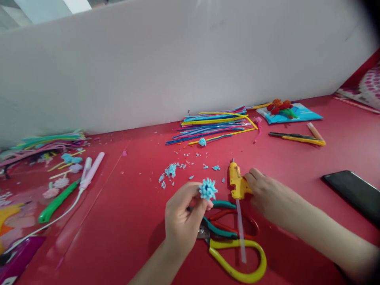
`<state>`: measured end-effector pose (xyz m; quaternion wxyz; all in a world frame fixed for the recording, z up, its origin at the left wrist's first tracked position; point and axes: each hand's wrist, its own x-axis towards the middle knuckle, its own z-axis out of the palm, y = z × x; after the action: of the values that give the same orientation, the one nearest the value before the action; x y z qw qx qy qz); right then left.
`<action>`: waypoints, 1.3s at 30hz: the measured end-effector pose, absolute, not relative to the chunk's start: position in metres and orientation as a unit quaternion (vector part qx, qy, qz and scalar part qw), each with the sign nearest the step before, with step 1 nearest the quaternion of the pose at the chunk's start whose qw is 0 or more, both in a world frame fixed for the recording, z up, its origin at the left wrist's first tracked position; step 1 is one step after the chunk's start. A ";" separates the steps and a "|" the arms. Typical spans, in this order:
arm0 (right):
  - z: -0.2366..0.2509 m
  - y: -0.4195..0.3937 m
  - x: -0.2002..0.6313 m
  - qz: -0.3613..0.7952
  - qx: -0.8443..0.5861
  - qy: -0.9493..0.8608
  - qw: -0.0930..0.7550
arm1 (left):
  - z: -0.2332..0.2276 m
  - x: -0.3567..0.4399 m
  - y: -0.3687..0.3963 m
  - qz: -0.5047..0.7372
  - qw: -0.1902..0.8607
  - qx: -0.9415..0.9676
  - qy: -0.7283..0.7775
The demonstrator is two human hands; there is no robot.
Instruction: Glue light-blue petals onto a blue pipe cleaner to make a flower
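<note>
the left hand (181,221) pinches a small blue fuzzy flower (208,189) at its fingertips, held just above the red desk (124,221). the right hand (267,196) is closed around a yellow glue gun (236,180), nozzle pointing away, clear glue stick (240,229) trailing back. beneath lie pliers (219,229) and yellow-handled scissors (237,257). blue trimmings (170,171) sit nearby, with pipe cleaners (213,124) farther back by the wall.

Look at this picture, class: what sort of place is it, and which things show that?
Probably a craft table. A heap of pipe cleaners lies on the red table, the right hand grips a glue gun, and the left hand holds a fuzzy blue flower above scissors.
</note>
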<state>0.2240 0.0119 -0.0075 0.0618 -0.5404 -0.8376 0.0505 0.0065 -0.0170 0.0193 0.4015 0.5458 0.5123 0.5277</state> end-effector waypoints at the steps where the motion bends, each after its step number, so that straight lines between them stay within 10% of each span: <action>1: -0.004 0.013 0.223 0.059 -0.554 -0.828 0.072 | 0.021 0.008 -0.017 0.529 0.413 0.533 0.515; 11: 0.031 -0.004 0.203 0.223 -0.446 -0.770 0.399 | 0.019 0.005 -0.001 0.536 0.608 0.359 0.463; 39: 0.025 -0.021 0.193 0.184 -0.425 -0.805 0.370 | 0.014 0.007 0.000 0.507 0.702 0.292 0.405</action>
<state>0.1928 -0.0212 0.0255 0.3704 -0.4249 -0.8051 0.1843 0.0074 0.0002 0.0143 0.7022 0.2924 0.4054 0.5070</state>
